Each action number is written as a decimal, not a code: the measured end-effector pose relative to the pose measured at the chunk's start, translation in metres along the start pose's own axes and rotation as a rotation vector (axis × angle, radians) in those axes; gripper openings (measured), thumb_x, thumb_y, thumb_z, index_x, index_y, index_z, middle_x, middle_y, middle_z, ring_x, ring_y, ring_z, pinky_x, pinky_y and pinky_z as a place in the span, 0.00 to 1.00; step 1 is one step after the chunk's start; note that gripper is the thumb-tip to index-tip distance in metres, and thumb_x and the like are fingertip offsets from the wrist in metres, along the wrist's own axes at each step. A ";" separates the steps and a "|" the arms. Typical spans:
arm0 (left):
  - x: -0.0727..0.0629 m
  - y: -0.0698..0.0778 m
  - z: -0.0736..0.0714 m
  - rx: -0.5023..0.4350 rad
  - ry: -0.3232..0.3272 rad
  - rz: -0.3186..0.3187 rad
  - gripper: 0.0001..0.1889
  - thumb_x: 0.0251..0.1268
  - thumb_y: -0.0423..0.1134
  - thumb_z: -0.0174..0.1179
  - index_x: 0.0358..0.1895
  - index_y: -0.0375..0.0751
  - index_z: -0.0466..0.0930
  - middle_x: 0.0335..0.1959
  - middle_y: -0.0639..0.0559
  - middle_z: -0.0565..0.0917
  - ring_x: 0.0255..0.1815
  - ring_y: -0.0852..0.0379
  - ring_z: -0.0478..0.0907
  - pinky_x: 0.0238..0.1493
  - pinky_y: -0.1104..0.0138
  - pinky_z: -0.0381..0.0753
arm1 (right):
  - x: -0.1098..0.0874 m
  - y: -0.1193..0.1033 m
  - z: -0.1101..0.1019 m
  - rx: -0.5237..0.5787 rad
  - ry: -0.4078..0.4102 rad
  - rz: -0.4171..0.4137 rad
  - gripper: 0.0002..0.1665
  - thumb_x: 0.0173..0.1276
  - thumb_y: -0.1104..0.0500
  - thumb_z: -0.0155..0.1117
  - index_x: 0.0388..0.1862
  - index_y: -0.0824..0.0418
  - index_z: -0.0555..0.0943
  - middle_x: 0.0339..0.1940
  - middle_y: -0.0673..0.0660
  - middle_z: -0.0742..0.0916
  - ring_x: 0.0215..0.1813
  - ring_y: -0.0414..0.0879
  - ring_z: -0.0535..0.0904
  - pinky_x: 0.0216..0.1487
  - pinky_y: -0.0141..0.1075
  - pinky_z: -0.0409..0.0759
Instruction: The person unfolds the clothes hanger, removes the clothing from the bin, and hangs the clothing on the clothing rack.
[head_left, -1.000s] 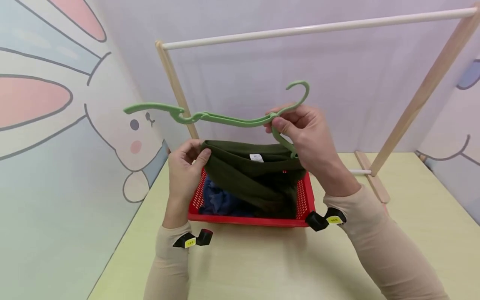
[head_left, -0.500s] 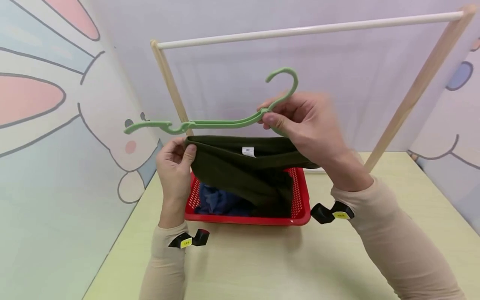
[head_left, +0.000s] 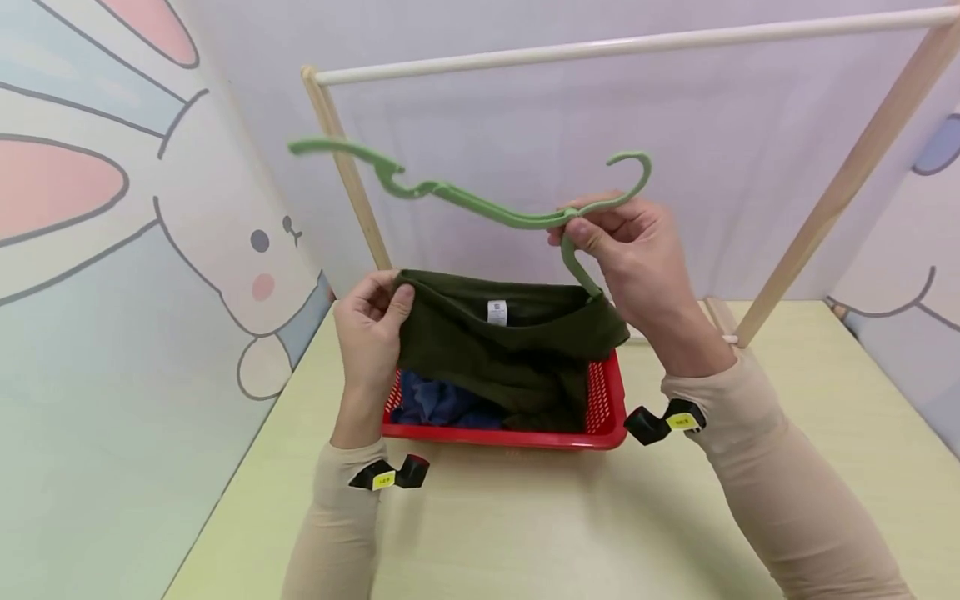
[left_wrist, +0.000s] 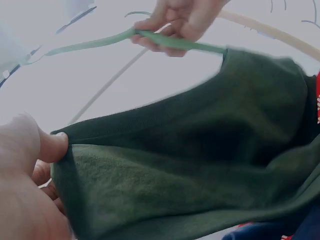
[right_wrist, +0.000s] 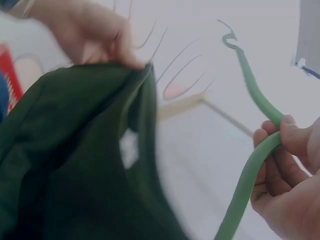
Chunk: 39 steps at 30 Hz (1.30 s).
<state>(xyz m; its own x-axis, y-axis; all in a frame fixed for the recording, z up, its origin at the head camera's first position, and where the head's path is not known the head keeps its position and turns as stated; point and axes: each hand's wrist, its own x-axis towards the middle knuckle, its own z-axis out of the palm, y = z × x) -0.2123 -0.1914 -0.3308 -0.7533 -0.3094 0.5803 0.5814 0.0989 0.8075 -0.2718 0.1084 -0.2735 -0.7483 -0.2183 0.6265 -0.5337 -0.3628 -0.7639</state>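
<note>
My left hand (head_left: 371, 325) pinches the left end of the wide opening of a dark green garment (head_left: 487, 358). A white label (head_left: 497, 312) shows inside that opening. With thumb and fingers my right hand (head_left: 637, 258) holds a green clothes hanger (head_left: 495, 207) at the base of its hook. One hanger arm points down into the garment's right end; the other stretches up and left above the cloth. In the left wrist view the garment (left_wrist: 160, 175) hangs stretched between the thumb pinch and the hanger arm. The right wrist view shows the fingers round the hanger (right_wrist: 250, 175).
Below the garment stands a red basket (head_left: 517, 440) with blue cloth (head_left: 442, 404) in it. Behind rises a rack with a white bar (head_left: 600, 52) and wooden posts (head_left: 847, 179). All this is on a pale table (head_left: 510, 525); a wall with a rabbit drawing borders the left.
The hanger dipped and shifted left, then rose and moved right, its free arm now tilted higher. My left hand went slightly left and back, keeping its pinch on the garment.
</note>
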 end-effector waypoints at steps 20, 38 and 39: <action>0.005 0.003 -0.013 -0.176 0.237 0.074 0.03 0.78 0.27 0.67 0.46 0.29 0.89 0.39 0.49 0.86 0.40 0.55 0.82 0.46 0.69 0.82 | -0.026 0.037 -0.001 -0.048 -0.046 0.134 0.09 0.80 0.68 0.72 0.54 0.68 0.92 0.40 0.59 0.96 0.45 0.49 0.95 0.57 0.40 0.90; 0.008 -0.007 -0.015 -0.084 0.153 -0.023 0.05 0.80 0.29 0.67 0.50 0.31 0.90 0.40 0.49 0.86 0.40 0.56 0.84 0.47 0.70 0.85 | -0.002 -0.008 -0.009 -0.136 -0.129 0.079 0.09 0.78 0.69 0.73 0.53 0.71 0.91 0.41 0.60 0.95 0.42 0.49 0.92 0.49 0.34 0.87; 0.008 -0.007 -0.014 -0.075 0.128 -0.033 0.05 0.80 0.28 0.67 0.51 0.31 0.90 0.40 0.50 0.86 0.39 0.56 0.84 0.46 0.71 0.85 | -0.003 -0.009 -0.012 -0.170 -0.129 0.084 0.09 0.78 0.68 0.73 0.53 0.70 0.91 0.41 0.59 0.95 0.42 0.49 0.92 0.47 0.33 0.86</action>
<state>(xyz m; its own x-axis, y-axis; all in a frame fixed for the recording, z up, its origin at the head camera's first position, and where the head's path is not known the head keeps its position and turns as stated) -0.2181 -0.2077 -0.3338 -0.7301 -0.4298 0.5313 0.5817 0.0173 0.8132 -0.2692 0.1233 -0.2704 -0.7419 -0.3592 0.5662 -0.5388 -0.1832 -0.8223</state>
